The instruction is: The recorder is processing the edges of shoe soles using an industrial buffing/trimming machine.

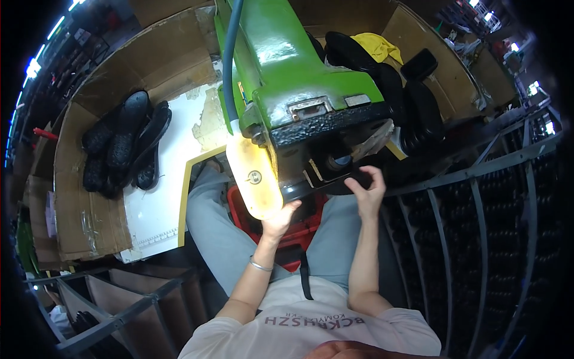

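Note:
A green machine (299, 78) with a black underside fills the top middle. Below its head lies a black shoe sole (298, 191), partly hidden by the lamp and the machine. My left hand (280, 222) grips the sole's left end, thumb along its near side, with the other fingers hidden behind the lit lamp (254, 176). At the other end, my right hand (369, 190) curls its thumb and fingers round the sole, close to the machine's dark round part (339, 161).
Several black soles (128, 131) lie at the left beside a cardboard wall (89, 197) on a white tabletop (158, 203). More soles (423, 110) and a yellow cloth (378, 46) are at the right. A red crate (239, 209) sits between my legs; metal racks (478, 221) flank me.

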Motion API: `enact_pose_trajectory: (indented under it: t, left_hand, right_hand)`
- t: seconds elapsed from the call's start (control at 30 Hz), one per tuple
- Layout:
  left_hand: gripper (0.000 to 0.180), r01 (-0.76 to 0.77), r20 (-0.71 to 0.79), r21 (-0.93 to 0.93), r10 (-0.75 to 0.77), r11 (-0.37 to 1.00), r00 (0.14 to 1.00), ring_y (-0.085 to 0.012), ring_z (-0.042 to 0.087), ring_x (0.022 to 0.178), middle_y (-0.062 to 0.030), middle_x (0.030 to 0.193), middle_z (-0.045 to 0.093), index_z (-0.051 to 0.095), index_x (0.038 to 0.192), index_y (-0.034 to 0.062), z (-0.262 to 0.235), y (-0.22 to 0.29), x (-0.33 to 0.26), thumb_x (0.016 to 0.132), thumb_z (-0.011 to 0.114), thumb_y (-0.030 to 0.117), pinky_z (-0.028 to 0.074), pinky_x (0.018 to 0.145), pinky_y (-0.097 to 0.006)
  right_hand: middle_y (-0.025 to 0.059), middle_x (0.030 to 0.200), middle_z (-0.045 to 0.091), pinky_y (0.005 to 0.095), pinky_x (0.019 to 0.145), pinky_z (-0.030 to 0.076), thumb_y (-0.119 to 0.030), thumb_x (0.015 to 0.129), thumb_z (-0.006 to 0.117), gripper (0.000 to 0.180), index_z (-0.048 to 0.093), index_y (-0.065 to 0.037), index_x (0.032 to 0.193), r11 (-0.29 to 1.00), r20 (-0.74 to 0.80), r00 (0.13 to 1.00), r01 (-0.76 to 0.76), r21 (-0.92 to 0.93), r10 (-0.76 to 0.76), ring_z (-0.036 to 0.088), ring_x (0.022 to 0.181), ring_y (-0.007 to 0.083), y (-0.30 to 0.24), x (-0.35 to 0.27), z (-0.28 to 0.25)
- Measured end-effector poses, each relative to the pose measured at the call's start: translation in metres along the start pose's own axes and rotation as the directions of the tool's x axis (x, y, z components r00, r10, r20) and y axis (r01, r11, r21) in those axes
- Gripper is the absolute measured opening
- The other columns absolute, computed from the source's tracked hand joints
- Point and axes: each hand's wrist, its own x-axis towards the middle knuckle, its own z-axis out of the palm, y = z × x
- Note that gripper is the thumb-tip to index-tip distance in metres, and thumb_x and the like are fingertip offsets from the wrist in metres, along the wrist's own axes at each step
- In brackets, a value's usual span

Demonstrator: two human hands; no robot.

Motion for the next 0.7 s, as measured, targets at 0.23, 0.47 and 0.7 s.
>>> enact_pose_trajectory:
  t: [0.23,0.47,0.7]
  left_hand:
    - [0.047,-0.026,-0.078,-0.172,0.013,0.985,0.997,-0.0162,0.058,0.099,-0.0079,0.108,0.059,0.053,0.112,-0.0010,-0.045,0.025,0.008,0.073,0.078,0.002,0.047,0.090,-0.030]
    - [0.050,0.013,-0.151,-0.393,-0.079,0.920,0.985,-0.0229,0.055,0.103,-0.0076,0.108,0.052,0.047,0.111,0.0041,-0.093,0.066,0.011,0.075,0.080,0.013,0.050,0.091,-0.039]
    - [0.030,-0.535,0.341,0.380,0.424,0.755,0.839,-0.0319,0.062,0.095,-0.0135,0.091,0.064,0.057,0.095,0.0032,-0.049,0.087,-0.017,0.072,0.076,0.003,0.050,0.085,-0.042]
  right_hand:
    - [0.0089,0.095,0.054,0.0334,0.076,0.046,-0.015,0.057,0.088,0.055,0.057,-0.002,0.101,0.855,0.121,0.944,0.330,-0.400,-0.307,0.053,0.086,0.0224,-0.095,0.013,0.024]
    - [0.0072,0.082,0.050,0.0379,0.069,0.041,-0.025,0.051,0.091,0.069,0.055,-0.002,0.106,0.827,0.234,0.848,0.522,-0.210,-0.476,0.046,0.074,0.0252,-0.102,0.002,0.075]
    - [0.0163,0.137,0.040,0.0471,0.101,0.033,-0.008,0.063,0.075,0.067,0.053,-0.008,0.126,0.897,0.545,0.776,0.433,-0.093,-0.318,0.036,0.131,0.0362,-0.099,-0.047,0.050]
